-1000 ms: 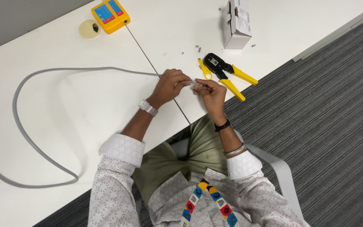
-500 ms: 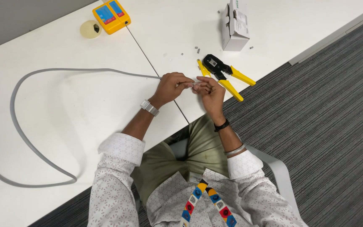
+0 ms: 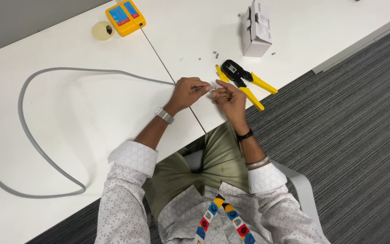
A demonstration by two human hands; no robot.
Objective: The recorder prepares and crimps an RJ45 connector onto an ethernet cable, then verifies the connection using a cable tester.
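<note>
Near edge of worktop: both hands meet just above the near edge of the white worktop (image 3: pixel 68 135), close to the dark seam where two panels join.
Left hand: the left hand (image 3: pixel 187 92) is curled closed around the end of the grey cable (image 3: pixel 28 131), pinching it between thumb and fingers; a metal watch sits on that wrist.
Right hand: the right hand (image 3: pixel 229 97) has its fingers bunched together, fingertips closed on a small clear connector (image 3: pixel 211 88) at the cable's tip; a dark band is on that wrist.
Cable: from the left hand the grey cable runs left along the worktop, bends in a wide loop down the left side, curves back near the near edge and trails off to the left edge of view.
Crimping tool: a crimping tool (image 3: pixel 242 79) with a black head and yellow handles lies on the worktop just beyond and to the right of the right hand, not touched.
Small bits: a few tiny pieces lie scattered on the worktop just far of the tool; what they are cannot be told.
Box: a small white cardboard box (image 3: pixel 256 29) stands farther off, beyond the tool.
Tester: a yellow tester (image 3: pixel 125 16) with blue panels lies at the far edge.
Tape roll: a pale tape roll (image 3: pixel 102 30) lies just left of the tester.
</note>
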